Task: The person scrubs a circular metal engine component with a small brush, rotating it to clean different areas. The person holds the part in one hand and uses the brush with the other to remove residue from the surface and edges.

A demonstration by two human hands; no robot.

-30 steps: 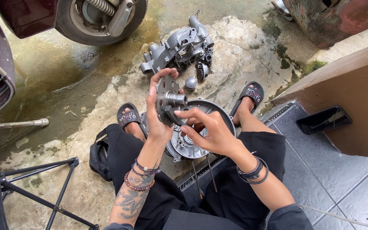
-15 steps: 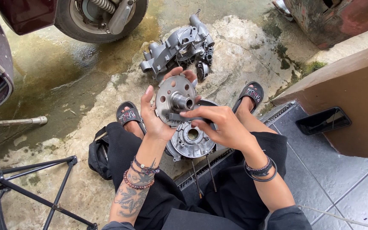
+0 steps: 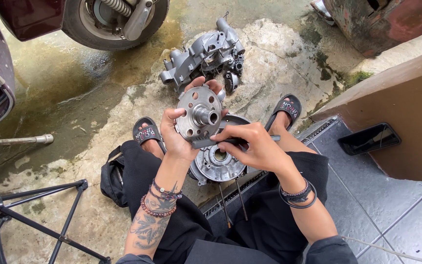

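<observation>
Head view showed my left hand [image 3: 176, 139] gripping a round grey metal disc with holes and a central hub [image 3: 199, 113], held up before me. My right hand [image 3: 255, 146] pinched a slim dark brush-like tool [image 3: 225, 142] against the disc's lower edge. Below, at six o'clock, lay a round grey engine cover [image 3: 218, 164]. At twelve o'clock sat a grey cast engine casing [image 3: 203, 54] on wet concrete.

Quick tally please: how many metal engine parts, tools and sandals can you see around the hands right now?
Metal engine parts: 3: round hub plate in the left hand, round cover on the ground, grey casing beyond
Tools: 1: brush in the right hand
Sandals: 2
Total: 6
</observation>
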